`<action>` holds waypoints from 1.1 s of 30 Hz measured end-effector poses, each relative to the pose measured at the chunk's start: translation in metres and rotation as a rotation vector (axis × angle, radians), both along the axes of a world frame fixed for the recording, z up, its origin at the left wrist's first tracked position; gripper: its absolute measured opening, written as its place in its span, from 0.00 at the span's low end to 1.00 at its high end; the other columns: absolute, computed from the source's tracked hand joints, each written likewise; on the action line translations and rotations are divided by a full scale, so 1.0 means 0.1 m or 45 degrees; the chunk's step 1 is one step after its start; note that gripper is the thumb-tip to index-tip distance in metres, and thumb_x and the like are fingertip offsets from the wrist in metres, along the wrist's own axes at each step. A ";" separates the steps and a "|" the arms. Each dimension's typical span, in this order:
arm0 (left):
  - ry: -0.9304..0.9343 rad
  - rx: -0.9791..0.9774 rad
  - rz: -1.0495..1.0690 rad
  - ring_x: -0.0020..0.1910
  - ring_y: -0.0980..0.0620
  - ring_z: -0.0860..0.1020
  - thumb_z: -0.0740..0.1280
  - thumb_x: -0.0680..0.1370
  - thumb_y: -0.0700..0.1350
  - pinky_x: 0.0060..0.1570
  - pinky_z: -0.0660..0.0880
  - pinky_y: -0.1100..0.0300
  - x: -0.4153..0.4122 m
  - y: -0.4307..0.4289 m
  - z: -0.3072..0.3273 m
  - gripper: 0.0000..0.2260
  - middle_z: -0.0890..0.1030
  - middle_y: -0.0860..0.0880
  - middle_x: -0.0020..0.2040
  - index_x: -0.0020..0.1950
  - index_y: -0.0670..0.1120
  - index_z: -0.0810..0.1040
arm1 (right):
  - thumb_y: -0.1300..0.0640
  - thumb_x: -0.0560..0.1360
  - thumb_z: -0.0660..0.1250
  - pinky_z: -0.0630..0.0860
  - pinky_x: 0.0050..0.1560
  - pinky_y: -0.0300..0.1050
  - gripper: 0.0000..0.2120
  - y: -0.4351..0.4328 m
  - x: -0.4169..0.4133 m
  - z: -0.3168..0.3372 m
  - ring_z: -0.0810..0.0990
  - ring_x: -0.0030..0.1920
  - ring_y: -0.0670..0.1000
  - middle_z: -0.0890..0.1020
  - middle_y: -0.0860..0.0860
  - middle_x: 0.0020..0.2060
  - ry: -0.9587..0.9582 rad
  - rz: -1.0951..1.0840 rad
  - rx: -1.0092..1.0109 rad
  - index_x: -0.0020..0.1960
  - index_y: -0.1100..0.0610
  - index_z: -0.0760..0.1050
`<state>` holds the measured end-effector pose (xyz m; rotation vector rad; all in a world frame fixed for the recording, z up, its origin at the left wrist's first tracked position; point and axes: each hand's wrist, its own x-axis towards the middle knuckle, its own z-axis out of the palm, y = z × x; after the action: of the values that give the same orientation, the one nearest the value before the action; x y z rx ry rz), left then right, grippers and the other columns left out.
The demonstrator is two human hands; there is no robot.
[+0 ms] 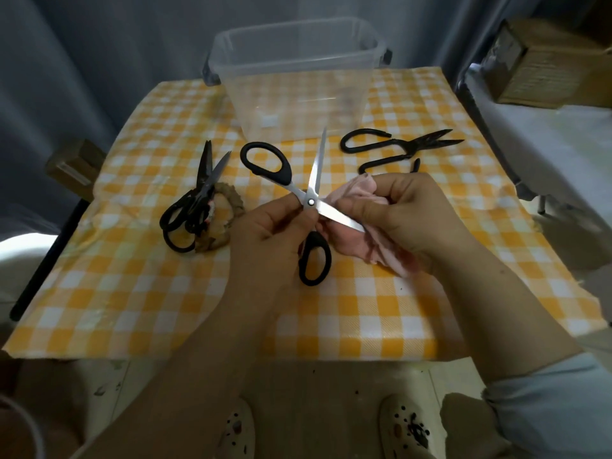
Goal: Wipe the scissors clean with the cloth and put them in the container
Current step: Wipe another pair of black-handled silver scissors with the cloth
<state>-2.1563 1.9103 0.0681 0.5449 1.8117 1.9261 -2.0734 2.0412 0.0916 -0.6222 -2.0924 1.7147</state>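
Scissors (pixel 310 202), spread wide before the clear container (pixel 298 94), are pinched at the pivot by fingers of the left hand (pixel 265 233). Pink cloth (pixel 390 256) is clamped round one blade by fingers of the right hand (pixel 407 213); a cut is risked if the edge slips.

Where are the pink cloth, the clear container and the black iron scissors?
pink cloth (pixel 381 253): head view, its lower fold.
clear container (pixel 298 104): head view, its front wall.
black iron scissors (pixel 415 145): head view, near their pivot.
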 end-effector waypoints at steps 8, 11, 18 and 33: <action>0.148 -0.100 0.021 0.37 0.56 0.80 0.68 0.75 0.39 0.39 0.76 0.66 0.03 -0.01 -0.02 0.05 0.84 0.47 0.37 0.47 0.41 0.84 | 0.61 0.79 0.63 0.74 0.24 0.40 0.14 -0.03 -0.04 -0.01 0.81 0.32 0.50 0.78 0.51 0.57 -0.102 -0.152 -0.030 0.63 0.51 0.73; 0.197 -0.088 0.033 0.37 0.56 0.80 0.69 0.75 0.39 0.40 0.76 0.68 0.04 -0.01 -0.01 0.05 0.84 0.48 0.37 0.45 0.42 0.84 | 0.63 0.75 0.69 0.72 0.18 0.47 0.11 -0.05 -0.02 0.03 0.79 0.23 0.55 0.80 0.57 0.38 0.061 -0.265 -0.183 0.56 0.59 0.74; 0.247 -0.070 0.048 0.37 0.56 0.80 0.68 0.75 0.39 0.40 0.76 0.68 0.05 0.00 -0.03 0.06 0.84 0.47 0.38 0.47 0.41 0.84 | 0.66 0.71 0.71 0.70 0.27 0.48 0.07 -0.01 -0.03 -0.02 0.74 0.27 0.62 0.81 0.62 0.32 0.191 -0.128 -0.344 0.49 0.61 0.79; 0.293 -0.095 0.049 0.35 0.60 0.80 0.68 0.75 0.35 0.40 0.75 0.70 0.10 0.01 -0.06 0.06 0.83 0.48 0.34 0.48 0.38 0.84 | 0.54 0.73 0.72 0.79 0.42 0.50 0.03 -0.10 -0.12 -0.23 0.80 0.41 0.46 0.81 0.46 0.38 0.170 -0.274 0.665 0.43 0.53 0.81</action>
<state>-2.1466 1.9111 0.0617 0.7377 2.0404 1.8758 -2.0851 2.0312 0.0689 -0.5270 -2.1592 1.0037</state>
